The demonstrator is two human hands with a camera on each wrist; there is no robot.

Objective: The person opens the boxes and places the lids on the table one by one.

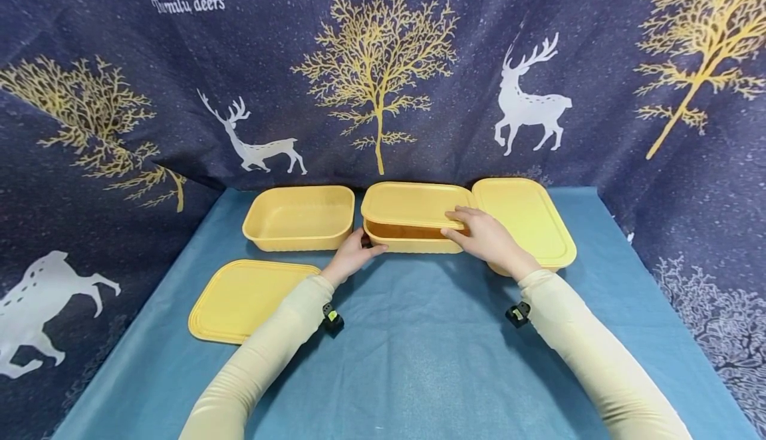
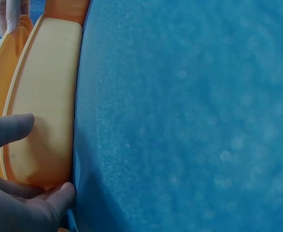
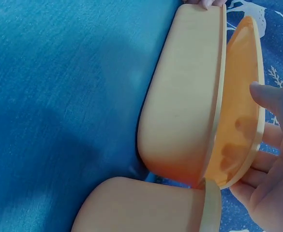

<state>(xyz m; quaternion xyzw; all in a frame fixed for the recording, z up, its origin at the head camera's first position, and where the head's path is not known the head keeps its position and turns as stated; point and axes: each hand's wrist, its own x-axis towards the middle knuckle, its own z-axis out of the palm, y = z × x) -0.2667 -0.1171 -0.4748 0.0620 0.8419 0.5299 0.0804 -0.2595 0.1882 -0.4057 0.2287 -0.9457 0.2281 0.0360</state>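
In the head view, a yellow plastic food container (image 1: 413, 246) sits at the back middle of the table. My left hand (image 1: 350, 256) grips its left end, thumb on the front wall and fingers around the corner, as the left wrist view also shows. Over the container lies a yellow lid (image 1: 415, 204), its near edge raised off the rim with a dark gap below. My right hand (image 1: 485, 235) pinches this lid at its near right edge; the right wrist view shows the thumb on the lid's edge (image 3: 260, 116) and the fingers behind it.
Left of it stands an uncovered yellow container (image 1: 299, 243). Close on the right is another container with its lid (image 1: 520, 220) on. A loose yellow lid (image 1: 251, 297) lies at the left, partly under my left sleeve. A dark printed cloth (image 1: 419, 127) hangs behind the blue-covered table (image 1: 407, 347).
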